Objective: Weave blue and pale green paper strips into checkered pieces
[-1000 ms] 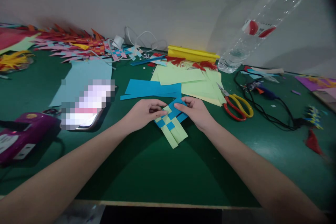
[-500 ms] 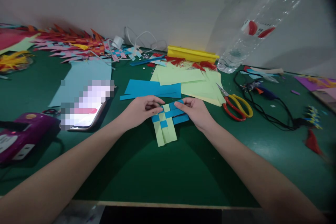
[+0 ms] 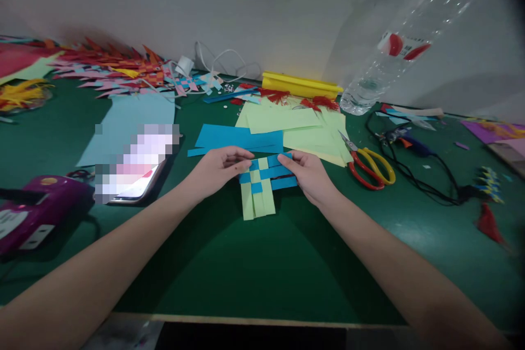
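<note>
While left hand [image 3: 219, 169] and right hand [image 3: 308, 172] pinch woven paper [image 3: 257, 187] between them, it looks light, easily creased, probably best held beside the left hand, where interlaced.

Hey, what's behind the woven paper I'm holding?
Beyond the woven paper, blue paper lies on the green table, with light green sheets past it and to the right. Whatever is directly behind the weave is covered and can't be seen.

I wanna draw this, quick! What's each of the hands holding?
Left hand: closed, pinching the woven paper.
Right hand: closed, holding its blue strips.
</note>
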Demonstrator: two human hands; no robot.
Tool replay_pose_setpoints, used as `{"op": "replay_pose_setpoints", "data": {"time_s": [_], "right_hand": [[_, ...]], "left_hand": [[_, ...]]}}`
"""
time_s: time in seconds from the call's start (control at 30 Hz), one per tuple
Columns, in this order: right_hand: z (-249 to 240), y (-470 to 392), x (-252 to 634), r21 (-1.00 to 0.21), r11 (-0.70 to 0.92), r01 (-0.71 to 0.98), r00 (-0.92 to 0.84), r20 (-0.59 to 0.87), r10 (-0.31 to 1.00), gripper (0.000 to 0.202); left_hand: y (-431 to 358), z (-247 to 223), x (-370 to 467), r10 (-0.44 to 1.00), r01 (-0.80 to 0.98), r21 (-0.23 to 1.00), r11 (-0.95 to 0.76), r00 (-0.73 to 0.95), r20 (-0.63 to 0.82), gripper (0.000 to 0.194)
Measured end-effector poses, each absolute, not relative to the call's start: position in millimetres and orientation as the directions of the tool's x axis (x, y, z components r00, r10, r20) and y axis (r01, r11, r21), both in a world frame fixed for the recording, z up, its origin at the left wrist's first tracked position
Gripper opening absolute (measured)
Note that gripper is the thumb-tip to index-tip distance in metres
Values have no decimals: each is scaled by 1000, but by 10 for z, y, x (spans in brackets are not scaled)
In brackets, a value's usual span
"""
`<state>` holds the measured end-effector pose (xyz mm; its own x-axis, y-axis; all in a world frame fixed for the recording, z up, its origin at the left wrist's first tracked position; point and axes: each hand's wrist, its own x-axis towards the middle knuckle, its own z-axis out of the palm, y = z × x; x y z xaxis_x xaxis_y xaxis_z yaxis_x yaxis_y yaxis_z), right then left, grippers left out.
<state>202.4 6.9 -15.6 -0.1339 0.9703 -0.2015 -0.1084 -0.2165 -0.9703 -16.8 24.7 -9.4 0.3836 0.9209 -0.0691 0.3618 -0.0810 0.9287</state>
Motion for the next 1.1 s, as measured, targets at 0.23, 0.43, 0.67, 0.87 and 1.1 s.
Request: {"op": "replay_pose_setpoints", "data": {"time_s": [0.23, 0.43, 0.67, 0.87, 1.1], "right_hand": [[-207, 41, 2015, -989, -84, -117, -63, -77, 995, 27], [-198, 10, 1981, -994, -50, -97, -10, -49, 999, 26], [-202, 18, 1972, -989, -33, -147, 9, -34, 999, 25], [-217, 15, 1962, -959, -24, -283, -4, -24, 1000, 21], [-194, 6, 1939, -968, -33, -250, -33, -25, 999, 22]], "left_hand": [[236, -83, -152, 963, 190, 978, 86, 236, -131, 34], [217, -65, -154, 948, 283, 958, 43, 291, -129, 44], [213, -70, -139, 943, 312, 949, 43, 300, -141, 53], [147, -87, -40, 918, 76, 991, 113, 374, -133, 46], [65, -74, -15, 912, 87, 987, 137, 378, -160, 36]]}}
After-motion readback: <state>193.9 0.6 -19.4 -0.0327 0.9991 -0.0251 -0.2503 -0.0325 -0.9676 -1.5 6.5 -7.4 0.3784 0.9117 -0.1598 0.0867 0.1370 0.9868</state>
